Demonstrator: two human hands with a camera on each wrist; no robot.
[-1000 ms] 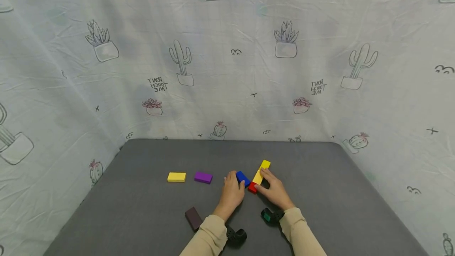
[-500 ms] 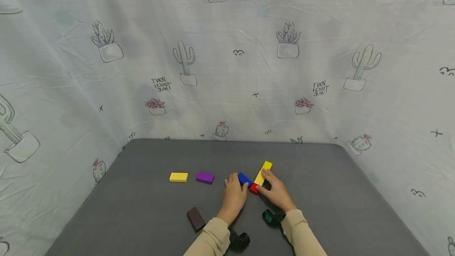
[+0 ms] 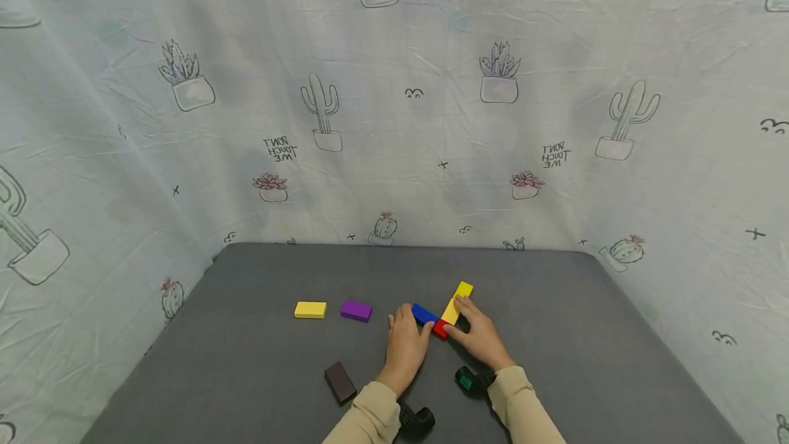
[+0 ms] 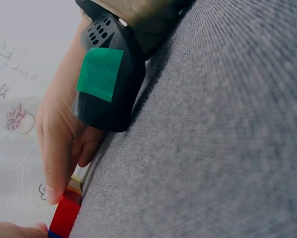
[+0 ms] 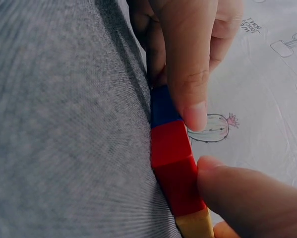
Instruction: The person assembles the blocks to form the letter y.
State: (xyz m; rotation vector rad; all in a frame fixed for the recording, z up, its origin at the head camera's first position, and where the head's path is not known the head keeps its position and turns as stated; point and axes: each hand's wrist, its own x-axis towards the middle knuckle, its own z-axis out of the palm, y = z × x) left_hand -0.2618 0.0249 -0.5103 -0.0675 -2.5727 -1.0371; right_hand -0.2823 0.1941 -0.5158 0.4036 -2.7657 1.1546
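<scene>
In the head view my left hand [image 3: 404, 348] holds a blue block [image 3: 424, 314], its thumb on the near side and fingers by the far left end. The blue block's right end meets a red block [image 3: 440, 329]. Two yellow blocks [image 3: 451, 312] run from the red one toward the back right in a slanting line. My right hand [image 3: 483, 341] lies along that line, thumb against the red block and fingertips on the yellow. Close up in the right wrist view, the red block [image 5: 173, 144] touches the blue block [image 5: 163, 106], with the left thumb [image 5: 188, 94] over the blue one.
Left of the hands lie a separate yellow block [image 3: 310, 310] and a purple block [image 3: 356, 311]. A dark brown block [image 3: 340, 383] sits beside the left forearm. Black wrist devices [image 3: 416, 421] hang under both sleeves. A cactus-print curtain [image 3: 394, 122] surrounds the grey table [image 3: 234, 341].
The blue block has turned so that it lies more sideways, its right end now against the red block. My left hand shifted slightly with it. The right hand stays on the red and yellow blocks.
</scene>
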